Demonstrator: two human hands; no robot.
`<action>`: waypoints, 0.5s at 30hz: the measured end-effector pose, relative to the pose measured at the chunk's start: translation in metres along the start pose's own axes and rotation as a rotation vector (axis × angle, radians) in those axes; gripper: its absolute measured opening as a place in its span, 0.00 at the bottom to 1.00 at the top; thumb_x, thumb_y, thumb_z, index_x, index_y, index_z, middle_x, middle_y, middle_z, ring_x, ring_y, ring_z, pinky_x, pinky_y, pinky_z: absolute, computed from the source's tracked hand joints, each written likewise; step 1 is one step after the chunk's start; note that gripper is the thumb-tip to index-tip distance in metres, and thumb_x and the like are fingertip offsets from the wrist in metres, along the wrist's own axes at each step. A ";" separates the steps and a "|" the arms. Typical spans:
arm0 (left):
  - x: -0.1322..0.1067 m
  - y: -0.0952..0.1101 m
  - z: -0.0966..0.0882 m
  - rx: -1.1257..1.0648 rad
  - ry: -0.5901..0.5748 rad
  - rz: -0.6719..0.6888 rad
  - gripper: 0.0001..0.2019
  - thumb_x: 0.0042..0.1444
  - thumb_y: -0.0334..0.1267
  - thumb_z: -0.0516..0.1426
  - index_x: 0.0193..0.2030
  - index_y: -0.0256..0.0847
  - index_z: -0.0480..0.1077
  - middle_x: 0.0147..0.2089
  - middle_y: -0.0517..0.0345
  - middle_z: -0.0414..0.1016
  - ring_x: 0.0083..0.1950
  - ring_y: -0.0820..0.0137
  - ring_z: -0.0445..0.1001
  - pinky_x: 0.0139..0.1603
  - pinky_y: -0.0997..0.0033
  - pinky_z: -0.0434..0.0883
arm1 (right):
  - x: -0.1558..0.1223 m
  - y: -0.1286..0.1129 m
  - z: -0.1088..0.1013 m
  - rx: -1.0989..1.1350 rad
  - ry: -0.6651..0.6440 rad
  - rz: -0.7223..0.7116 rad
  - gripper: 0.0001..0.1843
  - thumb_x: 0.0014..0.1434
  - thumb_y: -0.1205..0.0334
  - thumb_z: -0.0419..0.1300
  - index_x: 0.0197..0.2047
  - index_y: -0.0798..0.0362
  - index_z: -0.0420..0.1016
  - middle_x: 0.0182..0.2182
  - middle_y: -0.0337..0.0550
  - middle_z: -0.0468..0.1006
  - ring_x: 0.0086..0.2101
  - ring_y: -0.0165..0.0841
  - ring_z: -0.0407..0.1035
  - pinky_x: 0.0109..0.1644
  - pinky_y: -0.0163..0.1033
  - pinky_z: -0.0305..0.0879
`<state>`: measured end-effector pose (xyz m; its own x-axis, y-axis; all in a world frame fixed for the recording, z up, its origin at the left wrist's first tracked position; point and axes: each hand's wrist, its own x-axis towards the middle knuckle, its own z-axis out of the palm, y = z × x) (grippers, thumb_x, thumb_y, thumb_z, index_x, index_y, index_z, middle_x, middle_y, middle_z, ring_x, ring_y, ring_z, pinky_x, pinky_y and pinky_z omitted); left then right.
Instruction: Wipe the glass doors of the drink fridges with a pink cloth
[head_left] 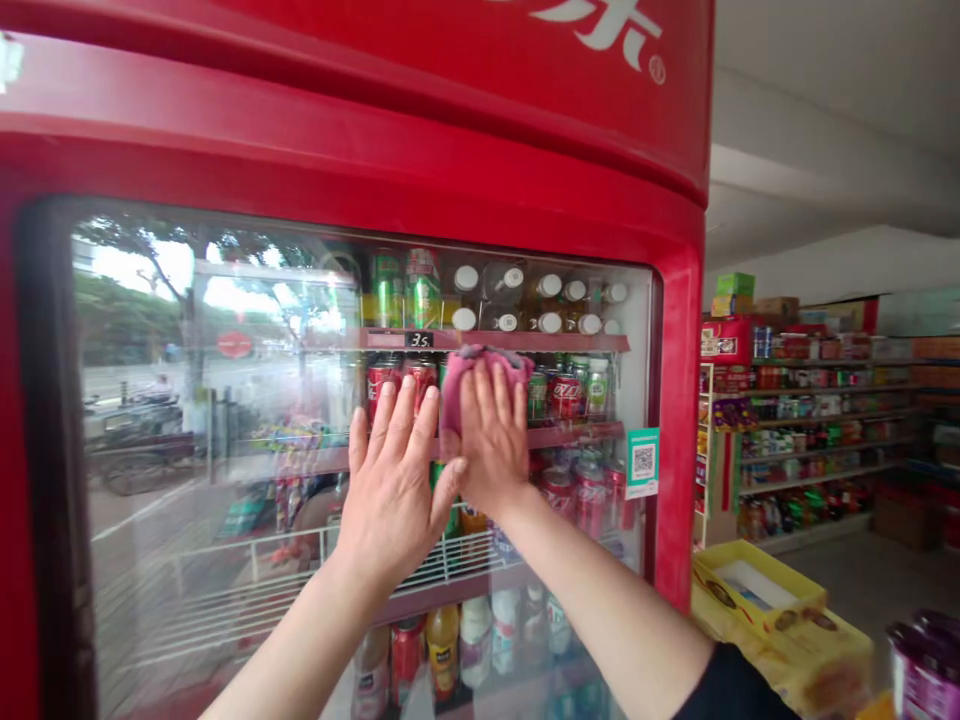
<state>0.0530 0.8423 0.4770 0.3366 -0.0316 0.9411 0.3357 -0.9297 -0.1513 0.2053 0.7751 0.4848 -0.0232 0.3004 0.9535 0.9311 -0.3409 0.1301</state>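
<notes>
**Red glass-door drinks fridge [360,170], pink cloth [480,385] under 1 hand**

L to R: the clear glass door [150,330] shows a reflected street and trees, so detail behind it on the far L is hard to read. Bare left hand [390,490] is flat on the glass, palm in, all 5 fingers straight and slightly spread, gripping nothing. Just beside it, bare right hand [491,440] presses the crumpled pink cloth to the glass; its 4 visible fingers lie flat and together over the cloth, not clenched, and the cloth sticks out above and to the L of them. Cloth sits at about the middle of the door, just under the upper shelf edge.

Behind glass: 2 green cans [405,290] on top shelf w/ approx. 10 white-capped bottles [540,300] to their R. Black price tag [418,340] on shelf edge. Next shelf down: 3 red cans [401,385], 2 L of the hands, 1 R. Green-framed QR sticker [643,462], 1 only, on glass near R edge.

Past the fridge: shop shelving [810,420] full of packaged goods, 1 yellow box [757,590], 1 purple tub [926,665] in R corner.
</notes>
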 end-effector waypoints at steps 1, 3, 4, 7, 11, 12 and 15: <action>-0.003 -0.004 -0.004 0.007 -0.001 -0.023 0.41 0.77 0.54 0.49 0.89 0.45 0.39 0.90 0.45 0.40 0.90 0.47 0.41 0.88 0.37 0.42 | 0.004 -0.021 0.004 0.032 -0.013 -0.067 0.46 0.79 0.55 0.53 0.89 0.52 0.32 0.86 0.52 0.45 0.84 0.53 0.35 0.87 0.72 0.38; -0.009 -0.012 -0.013 0.019 0.004 -0.074 0.40 0.77 0.55 0.49 0.89 0.45 0.40 0.90 0.44 0.39 0.90 0.45 0.41 0.87 0.34 0.42 | 0.011 -0.051 0.009 0.079 -0.021 -0.177 0.46 0.79 0.58 0.55 0.89 0.45 0.32 0.86 0.49 0.45 0.84 0.50 0.35 0.87 0.70 0.41; -0.012 -0.014 -0.016 0.024 0.011 -0.096 0.40 0.77 0.54 0.49 0.89 0.45 0.40 0.90 0.43 0.39 0.90 0.45 0.41 0.87 0.33 0.42 | 0.013 -0.059 0.009 0.093 -0.026 -0.219 0.46 0.79 0.59 0.55 0.89 0.43 0.32 0.86 0.48 0.45 0.84 0.49 0.35 0.87 0.69 0.43; -0.016 -0.010 -0.017 0.026 0.026 -0.134 0.40 0.77 0.55 0.49 0.89 0.44 0.40 0.90 0.41 0.39 0.90 0.44 0.40 0.87 0.32 0.42 | 0.013 -0.055 0.001 0.093 -0.057 -0.334 0.44 0.80 0.59 0.54 0.88 0.45 0.34 0.86 0.48 0.46 0.84 0.47 0.36 0.88 0.65 0.44; -0.014 0.017 -0.004 -0.013 -0.006 -0.100 0.41 0.78 0.55 0.49 0.89 0.45 0.39 0.90 0.40 0.39 0.90 0.43 0.40 0.87 0.31 0.42 | -0.001 -0.003 -0.018 0.059 -0.109 -0.438 0.38 0.82 0.55 0.51 0.87 0.50 0.45 0.85 0.44 0.50 0.84 0.42 0.38 0.89 0.61 0.39; -0.013 0.025 0.000 -0.026 -0.015 -0.087 0.41 0.78 0.55 0.49 0.89 0.46 0.39 0.90 0.40 0.40 0.90 0.44 0.40 0.87 0.31 0.41 | -0.006 0.015 -0.022 0.050 -0.125 -0.423 0.38 0.81 0.53 0.51 0.87 0.52 0.46 0.85 0.45 0.50 0.84 0.43 0.38 0.89 0.61 0.39; -0.011 0.048 0.013 -0.061 -0.024 -0.045 0.40 0.78 0.55 0.50 0.89 0.47 0.39 0.90 0.42 0.41 0.90 0.46 0.40 0.87 0.34 0.42 | -0.025 0.070 -0.032 0.007 -0.153 -0.328 0.41 0.79 0.47 0.54 0.86 0.57 0.50 0.84 0.52 0.50 0.84 0.46 0.38 0.88 0.64 0.36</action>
<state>0.0767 0.8024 0.4560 0.3435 0.0188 0.9390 0.2966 -0.9508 -0.0894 0.2599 0.7152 0.4786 -0.2670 0.5231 0.8094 0.8854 -0.1984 0.4203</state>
